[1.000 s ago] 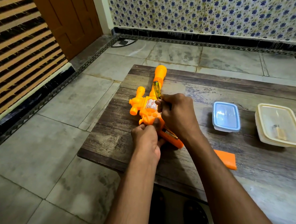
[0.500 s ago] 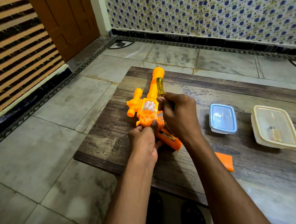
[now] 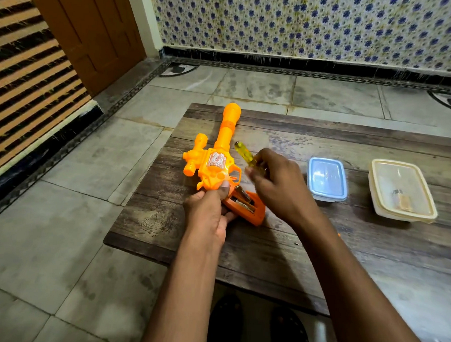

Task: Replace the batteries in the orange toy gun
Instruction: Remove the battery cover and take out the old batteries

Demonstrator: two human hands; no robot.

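The orange toy gun [image 3: 216, 160] lies on the wooden table [image 3: 346, 242], barrel pointing away from me. My left hand [image 3: 207, 214] grips its handle, thumb pressed on the body. The handle's battery compartment [image 3: 246, 206] is uncovered, and batteries [image 3: 242, 194] show inside, one tilted up. My right hand [image 3: 276, 185] hovers just right of the gun and holds a screwdriver with a yellow handle [image 3: 243, 152]. The tool's tip is hidden by the hand.
A small container with a blue lid [image 3: 326, 178] and a larger cream container [image 3: 401, 190] with a small item inside stand on the right of the table. Tiled floor lies to the left and beyond. My feet [image 3: 252, 329] are under the table edge.
My right hand has lifted off the gun's handle and drifted right with the screwdriver, uncovering the open battery compartment. The left hand keeps its grip. The loose orange cover is now hidden behind my right arm.
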